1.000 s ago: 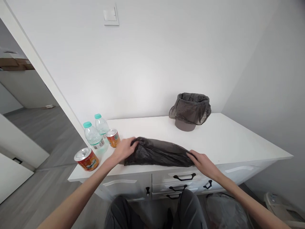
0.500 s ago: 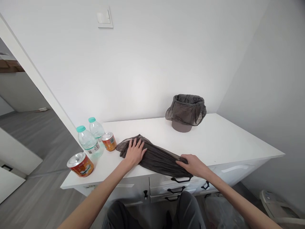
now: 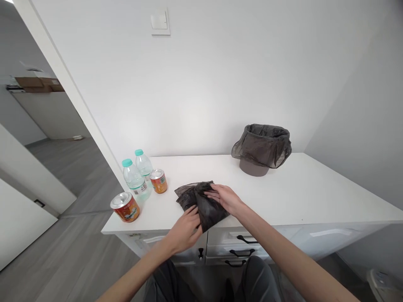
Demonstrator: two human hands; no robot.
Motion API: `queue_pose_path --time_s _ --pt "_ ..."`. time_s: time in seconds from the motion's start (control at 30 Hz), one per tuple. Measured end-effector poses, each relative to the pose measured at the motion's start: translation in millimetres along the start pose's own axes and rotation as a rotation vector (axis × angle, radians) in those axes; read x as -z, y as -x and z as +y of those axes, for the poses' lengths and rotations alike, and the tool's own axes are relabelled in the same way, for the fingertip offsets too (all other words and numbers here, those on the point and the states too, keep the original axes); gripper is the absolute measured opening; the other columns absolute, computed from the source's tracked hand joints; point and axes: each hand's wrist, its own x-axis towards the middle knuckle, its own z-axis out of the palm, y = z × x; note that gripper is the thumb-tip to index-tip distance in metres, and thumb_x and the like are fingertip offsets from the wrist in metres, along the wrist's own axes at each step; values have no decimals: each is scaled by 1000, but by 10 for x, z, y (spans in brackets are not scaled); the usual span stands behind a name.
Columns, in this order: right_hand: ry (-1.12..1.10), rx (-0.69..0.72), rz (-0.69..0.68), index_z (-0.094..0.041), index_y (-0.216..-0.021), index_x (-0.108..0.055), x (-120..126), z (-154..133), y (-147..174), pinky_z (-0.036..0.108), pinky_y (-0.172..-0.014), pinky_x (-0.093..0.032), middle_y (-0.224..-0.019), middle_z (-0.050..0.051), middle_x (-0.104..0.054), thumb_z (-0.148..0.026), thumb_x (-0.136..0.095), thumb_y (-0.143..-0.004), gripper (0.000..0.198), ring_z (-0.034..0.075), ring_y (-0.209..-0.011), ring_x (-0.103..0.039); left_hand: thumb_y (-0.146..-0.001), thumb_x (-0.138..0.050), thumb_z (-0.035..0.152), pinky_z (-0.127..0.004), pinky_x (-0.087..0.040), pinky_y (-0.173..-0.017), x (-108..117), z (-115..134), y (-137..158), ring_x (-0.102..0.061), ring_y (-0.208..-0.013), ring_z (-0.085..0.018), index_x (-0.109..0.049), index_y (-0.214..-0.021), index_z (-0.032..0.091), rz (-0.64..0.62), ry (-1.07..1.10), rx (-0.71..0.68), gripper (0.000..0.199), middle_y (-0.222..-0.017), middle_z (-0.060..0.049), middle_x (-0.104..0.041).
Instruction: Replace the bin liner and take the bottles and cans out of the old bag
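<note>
A thin black trash bag lies doubled over in a crumpled bundle at the counter's front edge. My left hand holds its near left side, fingertips tucked at the fold and thumb at the lower edge. From the right, my right hand grips the upper part of the folded bag, its fingers pressed into the plastic. Behind it to the right stands a small brown bin, lined with another black bag that is folded over the rim.
Left on the white counter stand two clear bottles with teal caps, one nearer and one behind. Beside them are a large orange can and a smaller one. Drawer handles project below the edge.
My right hand has brought the bag's right end over to the left, so the long strip is now a short folded bundle. My left hand has shifted to its near edge. The view has turned left.
</note>
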Motion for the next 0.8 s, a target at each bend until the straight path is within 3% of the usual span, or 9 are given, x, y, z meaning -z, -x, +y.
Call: queue_pose_path --time_s 0.1,0.17,0.3,0.4,0.47,0.57,0.67,0.73,0.8 --pt "-3 -60 45 -11 -125 -58 -146 89 -118 37 -106 -54 -121 19 -72 -25 -58 -96 31 22 -106 -74 -99 -46 25 -51 -48 -109 88 -41 213 -60 -125 -29 -64 -121 24 196 -57 171 28 -124 -11 -68" --pt "40 -60 35 -12 -143 -46 -183 117 -57 38 -111 -50 -136 20 -66 -29 -57 -98 49 22 -116 -71 -96 -54 33 -52 -46 -110 125 -1 261 -56 -130 -31 -57 -132 22 266 -97 166 38 -133 -14 -63" --pt "419 138 -57 -20 -163 -17 -113 48 288 45 -118 -42 -151 17 -55 -42 -60 -96 83 24 -131 -62 -92 -65 46 -57 -31 -122 117 24 113 -48 -141 -33 -49 -146 24 144 -76 53 61 -144 -12 -61" --pt "856 431 -267 -27 -161 -31 97 -15 588 53 -123 -32 -157 12 -50 -49 -73 -85 89 31 -147 -45 -98 -57 41 -51 -41 -113 96 -64 1 -65 -120 -28 -67 -124 27 98 91 145 31 -121 -7 -74" --pt "1067 578 -391 -31 -149 -51 273 -2 677 55 -125 -26 -159 8 -49 -52 -77 -82 75 33 -152 -36 -101 -50 44 -40 -52 -93 113 -116 -28 -70 -95 -24 -71 -104 25 105 223 307 28 -100 -5 -77" --pt "1149 607 -360 -30 -127 -66 470 104 535 49 -112 -43 -136 7 -68 -51 -61 -94 40 31 -130 -59 -104 -41 51 -32 -53 -72 184 -125 -75 -66 -74 -20 -68 -94 23 126 328 514 40 -81 -2 -72" --pt "1131 481 -192 -26 -123 -63 495 235 190 42 -89 -54 -109 7 -75 -42 -45 -102 32 27 -99 -70 -107 -38 39 -37 -55 -85 248 -95 -184 -70 -92 -23 -65 -118 22 246 208 462 34 -103 -6 -74" --pt "1150 444 -85 -23 -132 -55 425 295 1 41 -89 -54 -112 9 -74 -34 -47 -100 35 27 -101 -70 -107 -37 31 -42 -49 -103 248 -106 -272 -65 -118 -25 -58 -137 24 303 21 318 37 -131 -11 -67" --pt "1211 486 1 -19 -144 -45 322 324 -81 42 -92 -53 -128 14 -68 -23 -51 -96 49 29 -111 -67 -107 -38 29 -46 -39 -116 200 -169 -344 -51 -140 -27 -51 -147 27 229 -137 131 42 -152 -10 -54"
